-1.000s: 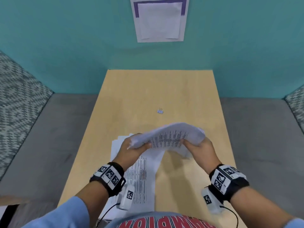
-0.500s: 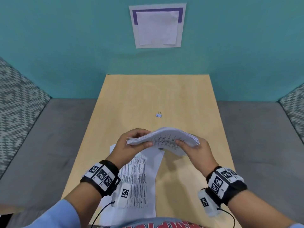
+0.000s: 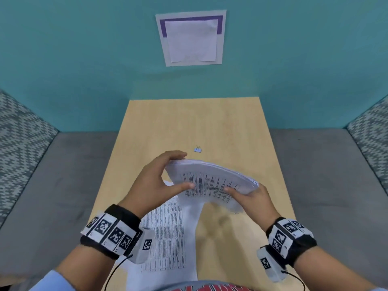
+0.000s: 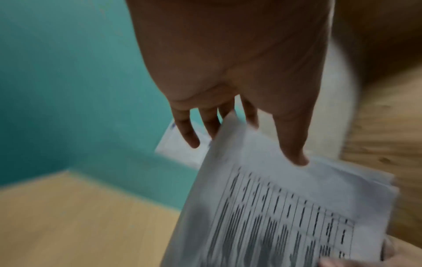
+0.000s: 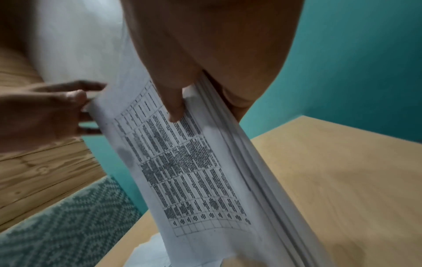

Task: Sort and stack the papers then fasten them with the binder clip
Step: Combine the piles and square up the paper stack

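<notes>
A thick stack of printed papers (image 3: pixel 212 181) (image 4: pixel 285 207) (image 5: pixel 194 162) hangs in the air above the wooden table (image 3: pixel 210 122). My right hand (image 3: pixel 249 196) (image 5: pixel 182 97) grips its right end, thumb on the top sheet and fingers underneath. My left hand (image 3: pixel 168 175) (image 4: pixel 239 130) holds the left edge between thumb and fingers. Loose printed sheets (image 3: pixel 168 234) lie on the table below my left wrist. A small blue binder clip (image 3: pixel 198 149) sits on the table just beyond the stack, untouched.
A grey bench seat (image 3: pixel 63 185) flanks the table on both sides, with patterned cushions (image 3: pixel 19 139) at the far left and right. A teal wall (image 3: pixel 84 59) carries a pinned sheet with a purple border (image 3: pixel 191 38).
Both hands have turned and lifted the stack slightly, and the bundle looks more squared up. My left hand has shifted along the left edge, its fingers now over the far corner.
</notes>
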